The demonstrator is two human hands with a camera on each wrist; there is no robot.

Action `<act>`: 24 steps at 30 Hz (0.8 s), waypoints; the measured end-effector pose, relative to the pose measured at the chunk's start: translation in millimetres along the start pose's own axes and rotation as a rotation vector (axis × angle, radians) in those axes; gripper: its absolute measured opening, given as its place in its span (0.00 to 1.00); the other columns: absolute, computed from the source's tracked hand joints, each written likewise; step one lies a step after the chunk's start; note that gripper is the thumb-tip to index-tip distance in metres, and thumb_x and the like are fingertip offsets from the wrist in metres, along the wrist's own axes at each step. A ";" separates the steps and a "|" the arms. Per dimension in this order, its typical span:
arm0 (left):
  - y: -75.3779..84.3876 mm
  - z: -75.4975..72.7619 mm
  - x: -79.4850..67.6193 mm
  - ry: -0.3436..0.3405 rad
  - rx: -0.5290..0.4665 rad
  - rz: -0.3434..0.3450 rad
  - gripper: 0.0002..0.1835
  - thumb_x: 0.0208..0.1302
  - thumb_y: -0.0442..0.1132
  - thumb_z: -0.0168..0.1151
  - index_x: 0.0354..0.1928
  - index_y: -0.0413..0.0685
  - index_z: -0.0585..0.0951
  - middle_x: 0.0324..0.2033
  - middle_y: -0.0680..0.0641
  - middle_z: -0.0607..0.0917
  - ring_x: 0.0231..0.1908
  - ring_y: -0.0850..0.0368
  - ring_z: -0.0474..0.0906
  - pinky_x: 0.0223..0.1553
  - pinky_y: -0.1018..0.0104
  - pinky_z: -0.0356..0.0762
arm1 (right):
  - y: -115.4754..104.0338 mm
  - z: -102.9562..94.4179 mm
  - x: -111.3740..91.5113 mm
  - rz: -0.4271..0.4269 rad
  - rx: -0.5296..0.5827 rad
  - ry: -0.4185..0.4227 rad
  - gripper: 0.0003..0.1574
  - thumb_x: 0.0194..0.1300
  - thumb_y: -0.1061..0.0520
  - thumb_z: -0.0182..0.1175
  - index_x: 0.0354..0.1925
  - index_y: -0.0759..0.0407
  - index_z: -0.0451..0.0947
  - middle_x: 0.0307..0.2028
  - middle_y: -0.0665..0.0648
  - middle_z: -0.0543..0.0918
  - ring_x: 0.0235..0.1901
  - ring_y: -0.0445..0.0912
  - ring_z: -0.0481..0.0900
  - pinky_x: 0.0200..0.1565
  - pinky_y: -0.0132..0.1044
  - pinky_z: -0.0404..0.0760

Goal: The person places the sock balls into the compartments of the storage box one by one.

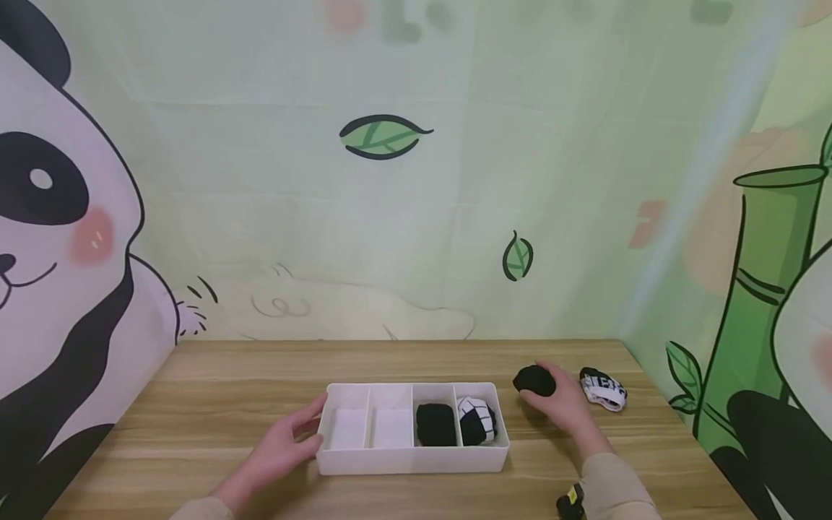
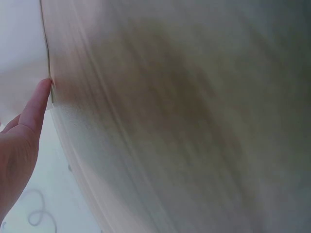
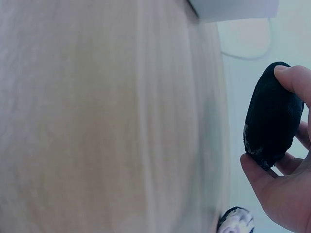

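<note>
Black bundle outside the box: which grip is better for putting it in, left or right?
Right, I'd say. The right grip holds the black bundle, beyond the right end of the box. The left grip touches the box's opposite end, so it seems better placed for steadying.

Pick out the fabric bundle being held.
The black bundle in the right hand; two others sit in the white divided box, one lies on the table.

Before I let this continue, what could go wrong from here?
The rolled black sock might slip or unroll, as the right hand holds it just between thumb and fingers. The white four-compartment box could slide if the left hand, touching its left end, pushes.
</note>
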State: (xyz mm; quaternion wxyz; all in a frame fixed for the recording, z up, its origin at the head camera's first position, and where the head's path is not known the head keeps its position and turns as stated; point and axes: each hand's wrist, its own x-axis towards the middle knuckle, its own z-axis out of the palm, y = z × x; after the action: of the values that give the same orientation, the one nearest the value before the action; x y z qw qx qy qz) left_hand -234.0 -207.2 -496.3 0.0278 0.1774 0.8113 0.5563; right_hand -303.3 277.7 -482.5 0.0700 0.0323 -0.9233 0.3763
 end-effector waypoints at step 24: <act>3.4 0.5 -0.9 0.005 0.031 0.016 0.36 0.66 0.30 0.60 0.73 0.32 0.58 0.67 0.28 0.65 0.62 0.32 0.70 0.60 0.46 0.70 | -39.6 -0.5 -2.4 -0.212 0.046 0.065 0.43 0.55 0.52 0.73 0.66 0.62 0.70 0.61 0.71 0.72 0.58 0.65 0.71 0.57 0.60 0.72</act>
State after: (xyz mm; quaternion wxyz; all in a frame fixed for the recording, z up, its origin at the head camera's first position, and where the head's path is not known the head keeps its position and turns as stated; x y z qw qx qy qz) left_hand -232.2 -205.9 -493.5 0.0186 0.1830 0.8184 0.5444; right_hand -296.4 249.8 -455.2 0.1386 0.1189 -0.9031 0.3887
